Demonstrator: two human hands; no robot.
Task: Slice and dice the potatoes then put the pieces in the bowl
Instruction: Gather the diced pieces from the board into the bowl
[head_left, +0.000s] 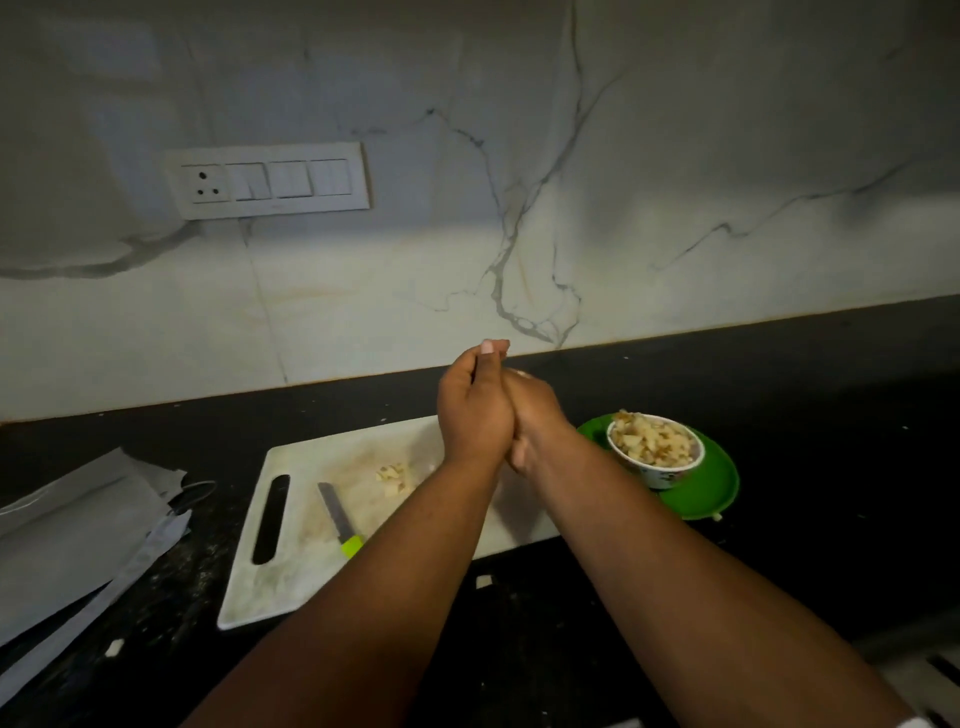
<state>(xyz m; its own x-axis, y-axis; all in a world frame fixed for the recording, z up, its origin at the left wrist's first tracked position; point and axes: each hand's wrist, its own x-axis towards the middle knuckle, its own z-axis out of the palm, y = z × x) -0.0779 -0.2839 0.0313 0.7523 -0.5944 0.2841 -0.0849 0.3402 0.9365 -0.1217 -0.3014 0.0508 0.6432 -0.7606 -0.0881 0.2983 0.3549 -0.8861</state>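
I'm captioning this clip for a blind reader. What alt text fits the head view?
A person's left hand and right hand are pressed together above a white cutting board on a dark counter. A green-handled knife and a few potato pieces lie on the board; a bowl of diced potato sits on a green plate to the right.

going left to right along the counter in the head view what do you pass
grey bags → cutting board → knife → small pile of potato pieces → clasped hands, left hand then right hand → bowl of diced potato on the green plate
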